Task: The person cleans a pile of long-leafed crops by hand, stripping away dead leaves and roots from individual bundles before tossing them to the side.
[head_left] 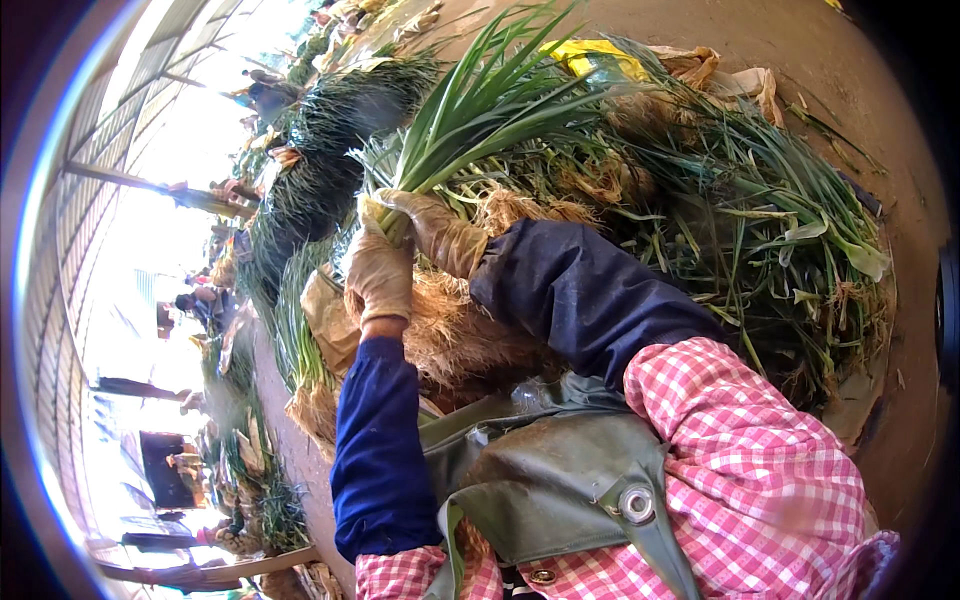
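A bunch of long, flat-leaved greens, like leeks or green garlic, rises from my hands with its leaves fanning up and to the right. My left hand, in a pale dirty glove, is closed round the lower stalks. Just to its right, my right hand, gloved too, presses its curled fingers against the same stalks near the top of the left hand. Below both hands lies a thick mass of tan, stringy roots. The stalk ends inside the grip are hidden.
A large heap of similar greens spreads to the right, with a yellow bag behind it. Dark green bundles line the far left. Several people work beyond them. A green apron covers my lap.
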A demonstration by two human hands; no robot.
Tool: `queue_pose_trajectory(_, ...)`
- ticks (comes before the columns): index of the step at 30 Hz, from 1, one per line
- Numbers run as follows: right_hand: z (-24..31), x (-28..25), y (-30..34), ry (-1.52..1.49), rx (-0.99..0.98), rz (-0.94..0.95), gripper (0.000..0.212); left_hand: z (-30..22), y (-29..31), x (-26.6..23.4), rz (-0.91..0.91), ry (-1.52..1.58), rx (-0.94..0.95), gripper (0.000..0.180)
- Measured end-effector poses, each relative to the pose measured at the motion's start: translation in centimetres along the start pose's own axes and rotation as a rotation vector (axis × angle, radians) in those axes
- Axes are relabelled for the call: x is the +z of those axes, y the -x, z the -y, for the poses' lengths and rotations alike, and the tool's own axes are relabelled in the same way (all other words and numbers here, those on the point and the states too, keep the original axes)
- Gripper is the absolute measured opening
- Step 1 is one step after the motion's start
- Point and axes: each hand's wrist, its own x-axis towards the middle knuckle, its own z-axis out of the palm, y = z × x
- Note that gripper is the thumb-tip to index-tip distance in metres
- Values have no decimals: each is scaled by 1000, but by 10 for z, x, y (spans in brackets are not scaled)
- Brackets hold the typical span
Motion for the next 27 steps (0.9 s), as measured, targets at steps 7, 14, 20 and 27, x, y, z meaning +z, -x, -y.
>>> queue_pose_trajectory(7,43,19,6,362,14,308,23,10,-43,-34,34,81,-7,27)
queue_pose_trajectory(14,135,-13,67,1008,-544,-247,42,26,-86,-105,216,149,17,29)
queue_pose_trajectory(20,143,-32,28,1003,-274,15,101,-8,-75,-146,189,-5,124,27)
queue_pose_trajectory(27,156,-24,0,910,-104,157,38,-18,-81,-166,174,-107,212,33)
